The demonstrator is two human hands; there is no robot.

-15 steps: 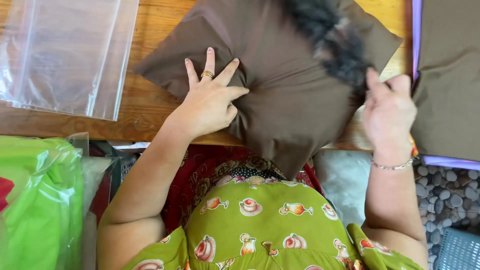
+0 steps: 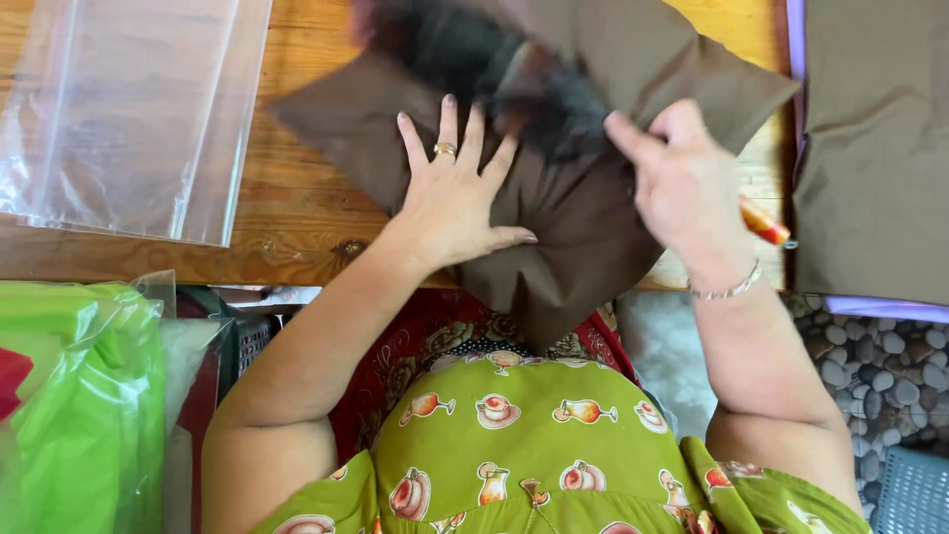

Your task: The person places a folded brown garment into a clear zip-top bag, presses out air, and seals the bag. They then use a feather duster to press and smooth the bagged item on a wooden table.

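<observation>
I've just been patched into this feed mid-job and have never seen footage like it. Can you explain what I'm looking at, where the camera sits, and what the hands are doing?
There is no machine here: a person works with two bare hands, and the single camera sits on their head, looking straight down, so you see their arms and patterned green clothing at the bottom.

The left hand, wearing a ring, lies flat with fingers spread on a brown fabric piece that rests on a wooden table and hangs over its near edge. The right hand grips something with an orange end; a dark blurred shape sweeps over the fabric, too smeared to name.

Also on the table: a clear plastic bag at far left and more brown fabric at right. Green bagged items sit below, at left.
</observation>
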